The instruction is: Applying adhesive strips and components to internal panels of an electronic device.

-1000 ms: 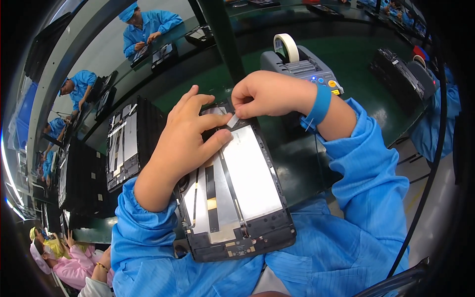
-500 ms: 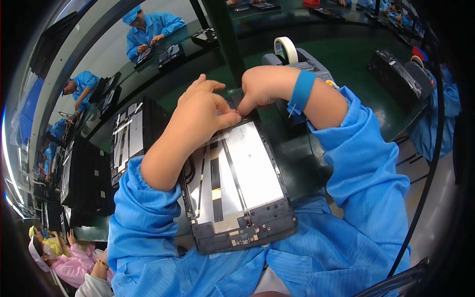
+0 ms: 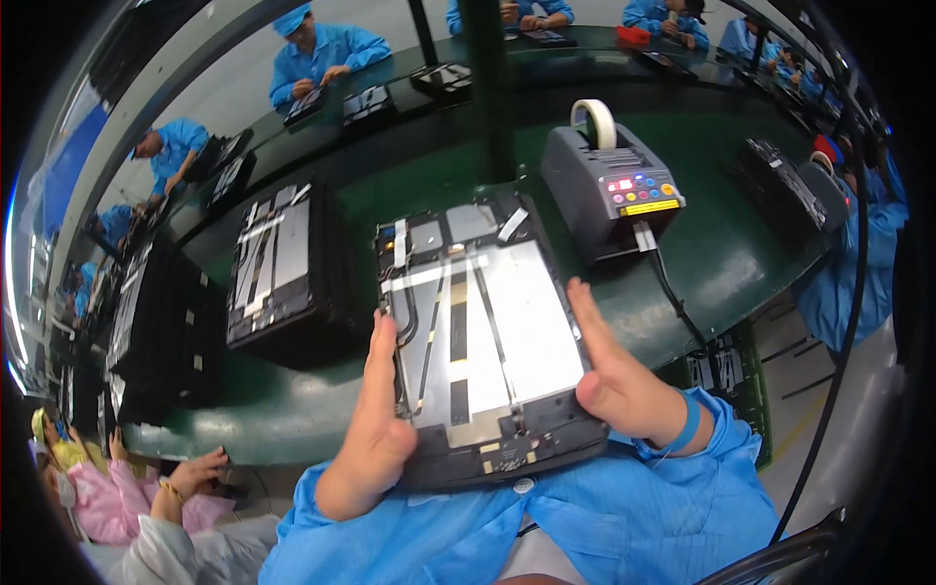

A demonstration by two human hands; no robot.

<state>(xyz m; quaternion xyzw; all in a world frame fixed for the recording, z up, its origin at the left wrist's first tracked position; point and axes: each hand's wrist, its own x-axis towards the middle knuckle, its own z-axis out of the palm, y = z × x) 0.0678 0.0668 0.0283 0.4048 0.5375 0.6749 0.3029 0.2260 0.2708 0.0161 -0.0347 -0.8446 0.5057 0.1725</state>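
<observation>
In front of me lies an opened tablet-like device (image 3: pixel 531 327) with a black frame, silver metal panels and dark ribbon cables. Short white tape strips (image 3: pixel 512 225) cross its far part. Its near edge looks thick and dark, and I cannot tell whether more units lie under it. My left hand (image 3: pixel 375 424) rests against the left long side, palm inward and fingers stretched forward. Opposite it, my right hand (image 3: pixel 629 380) is flat along the right side, thumb near the corner. The device is between both palms, with neither hand's fingers wrapped round it.
A grey tape dispenser (image 3: pixel 600 200) with a white tape roll stands right of the device, a tape piece at its front. Stacks of similar devices (image 3: pixel 278 258) stand at left. A green post (image 3: pixel 487 88) rises behind. Co-workers in blue sit across; a person's hand (image 3: pixel 200 471) is at lower left.
Both hands have left the device's far end, where fingers were pinched close together, and moved back to its two long sides, fingers straightened. The far part with its tape strips is now uncovered.
</observation>
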